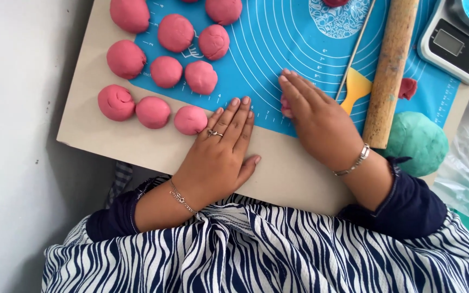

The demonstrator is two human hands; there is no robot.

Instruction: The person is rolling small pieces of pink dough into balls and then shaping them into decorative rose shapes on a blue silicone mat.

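Pressing flat and open, the left hand (221, 152) steadies the blue baking mat (278, 49) while the right hand (313, 116) cups a pink dough piece (285, 107) beneath its palm.

Baking mat (278, 38) on the board (109, 135), dough balls (176, 32) clustered at the mat's left, three on bare board, left hand (221, 154) flat on the mat's near edge, right hand (316, 116) over a dough piece (285, 107), rolling pin (389, 70) right of it, kitchen scale (454, 40) far right.
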